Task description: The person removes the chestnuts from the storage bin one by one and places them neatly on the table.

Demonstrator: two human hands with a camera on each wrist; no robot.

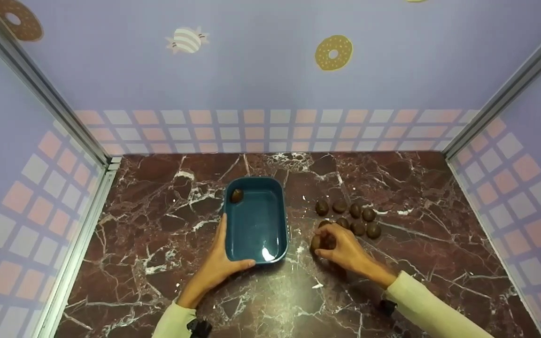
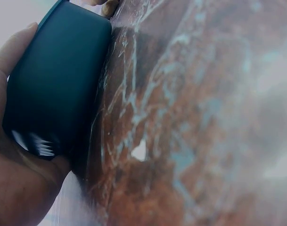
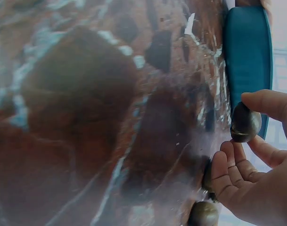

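My left hand (image 1: 216,260) lies along the near left corner of a deep teal rectangular dish (image 1: 256,220). Its fingers stretch along the left wall and the thumb along the near wall; the left wrist view shows them against the outside. Inside, at the far left corner, sits one glossy brown egg-shaped thing (image 1: 236,195). To the right of the dish, my right hand (image 1: 345,251) pinches another brown egg-shaped thing (image 3: 246,123) between thumb and finger, its other fingers loosely curled. Whether it touches the tabletop is unclear.
Several more brown egg-shaped things (image 1: 369,214) lie grouped in rough rows just beyond the right hand. The tabletop (image 1: 158,244) is glossy dark red marble pattern. Patterned lilac panels stand at the back (image 1: 261,84), left (image 1: 21,197) and right (image 1: 524,178).
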